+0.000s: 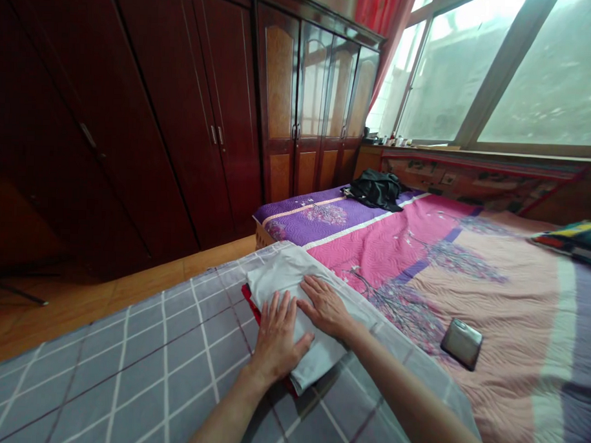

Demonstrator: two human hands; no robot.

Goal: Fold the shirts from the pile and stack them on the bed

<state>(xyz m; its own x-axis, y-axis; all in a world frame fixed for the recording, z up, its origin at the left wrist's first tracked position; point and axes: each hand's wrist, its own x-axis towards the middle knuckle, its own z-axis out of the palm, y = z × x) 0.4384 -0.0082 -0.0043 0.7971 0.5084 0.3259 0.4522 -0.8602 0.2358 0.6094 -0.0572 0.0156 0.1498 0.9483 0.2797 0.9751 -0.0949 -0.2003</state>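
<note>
A folded light grey cloth garment (281, 266) lies on top of a red folded cloth (250, 302), whose edge shows along the left side. Both rest on a grey checked sheet (140, 352). My left hand (279, 337) presses flat on the near left part of the grey garment, fingers stretched out and thumb apart. Farther right, my right hand (325, 306) lies flat on the same garment with its fingers extended. Neither hand grips anything. What kind of garment it is, I cannot tell.
A phone (462, 343) lies on the pink and purple quilt (396, 251) to the right. Dark clothing (377, 189) sits at the quilt's far side, and a colourful folded cloth (576, 243) at the right edge. Dark red wardrobes (183, 114) stand behind, with windows (455, 78) at right.
</note>
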